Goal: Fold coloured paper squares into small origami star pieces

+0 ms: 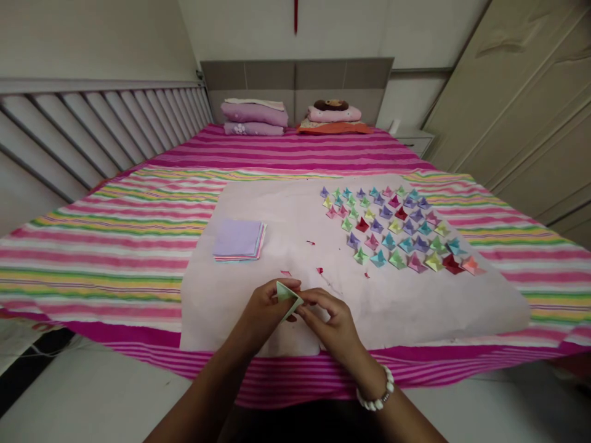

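Note:
Near the front edge of the bed, my left hand point(265, 304) grips a folded piece of light green paper point(287, 294), its thumb tucked into the fold. The thumb and fingers of my right hand point(330, 314) pinch the paper's right corner. The paper looks like a small triangle and is held just above a large pale sheet point(258, 203). Beyond my left hand lies a stack of square coloured papers point(239, 239), lilac on top. To the right, rows of small folded paper boats point(397, 259) in many colours stand on the sheet.
A striped bedspread point(115, 246) lies under the sheet. Small red marks or scraps point(320, 271) dot the sheet's middle. Folded bedding point(253, 115) is piled at the headboard point(249, 77). A slatted rail point(106, 129) runs along the left, and a wardrobe point(521, 111) stands at right.

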`<state>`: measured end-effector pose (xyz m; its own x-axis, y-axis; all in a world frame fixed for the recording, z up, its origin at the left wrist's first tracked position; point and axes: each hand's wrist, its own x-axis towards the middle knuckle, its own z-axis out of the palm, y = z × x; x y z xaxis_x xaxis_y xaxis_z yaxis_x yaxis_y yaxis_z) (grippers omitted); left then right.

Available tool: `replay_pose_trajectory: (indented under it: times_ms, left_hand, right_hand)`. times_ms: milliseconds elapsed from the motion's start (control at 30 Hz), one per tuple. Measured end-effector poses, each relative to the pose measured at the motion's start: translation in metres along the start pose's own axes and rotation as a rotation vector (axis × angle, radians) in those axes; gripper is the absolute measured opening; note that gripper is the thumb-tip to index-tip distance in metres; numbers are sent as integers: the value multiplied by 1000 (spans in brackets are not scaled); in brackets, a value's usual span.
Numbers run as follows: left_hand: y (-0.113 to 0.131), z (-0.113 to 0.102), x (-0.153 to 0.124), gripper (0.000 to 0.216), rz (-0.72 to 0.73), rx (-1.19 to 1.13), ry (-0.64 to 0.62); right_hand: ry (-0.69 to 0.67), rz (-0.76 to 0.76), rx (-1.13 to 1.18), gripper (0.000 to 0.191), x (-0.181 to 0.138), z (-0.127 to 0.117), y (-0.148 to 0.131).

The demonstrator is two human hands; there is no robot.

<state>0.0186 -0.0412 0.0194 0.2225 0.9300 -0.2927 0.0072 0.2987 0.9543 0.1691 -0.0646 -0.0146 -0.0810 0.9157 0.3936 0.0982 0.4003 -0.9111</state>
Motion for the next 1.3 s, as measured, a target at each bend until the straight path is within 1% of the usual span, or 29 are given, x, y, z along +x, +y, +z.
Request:
replay_pose_trajectory:
  times_ms: [100,200,333,500,600,700,767,833,900,967,1067,1200,1300]
  left_hand:
    - [2,1,-1,33,-13,-17,-12]
    - [4,0,-2,31,-23,2,-21]
    - [4,-3,-2,25,-65,-12,-45]
    - [4,-2,-1,20,-127,-185,-110]
    - [5,2,0,34,-123,-323,-123]
    - [4,6,-1,37,-66,-378,-73]
    - [0,6,0,46,10,-347,-38]
    - [-5,5,1,54,101,-278,5]
    - [-10,3,3,46,192,-177,51]
    - [-13,0,4,33,244,-51,56]
    - [-13,-3,6,21,258,63,52]
    - [-11,-5,6,20,248,60,80]
    - [-9,-4,6,20,235,56,55]
  right_hand:
    - [33,29,61,9,1,1,-1]
    - [33,76,82,5,1,1,0]
    - [35,182,156,9,0,0,3]
    - [34,305,304,16,0,1,7]
    - [103,369,390,20,1,3,11]
    - [210,433,474,21,1,6,16]
    - [248,469,525,22,1,8,18]
    - [257,493,563,23,0,9,18]
    - [248,504,585,23,-1,12,17]
    - [224,505,594,21,-3,14,17]
    - [183,499,591,19,-5,17,16]
    - [101,449,505,19,-6,16,14]
    - [43,408,421,19,-6,14,12]
